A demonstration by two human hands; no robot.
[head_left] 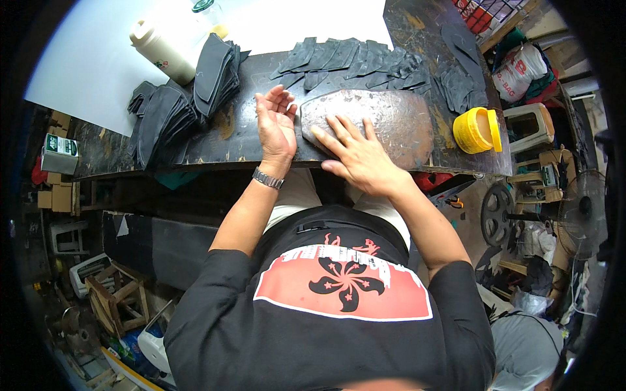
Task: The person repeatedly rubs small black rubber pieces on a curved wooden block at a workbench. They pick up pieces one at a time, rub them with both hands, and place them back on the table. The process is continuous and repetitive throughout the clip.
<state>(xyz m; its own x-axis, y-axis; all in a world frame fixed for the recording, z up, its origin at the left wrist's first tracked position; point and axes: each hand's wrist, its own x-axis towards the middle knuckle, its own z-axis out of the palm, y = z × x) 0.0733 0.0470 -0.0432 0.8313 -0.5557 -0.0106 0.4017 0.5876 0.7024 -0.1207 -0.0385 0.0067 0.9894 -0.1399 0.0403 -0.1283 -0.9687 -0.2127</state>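
My right hand lies flat with fingers spread on the near left part of a worn, shiny brown slab with a rounded outline. Just left of the slab, my left hand is turned palm up, its fingers loosely curled and apart, with nothing seen in it. A metal-band watch circles that wrist. Beyond the slab, dark cut pieces of thin sheet, perhaps leather, lie overlapping in a row. Stacks of similar dark pieces stand to the left of my left hand.
A yellow tub sits near the table's right end, by more dark pieces. At the back left are a cream flask and a green-lidded jar on a white sheet. A stool and a fan stand to the right.
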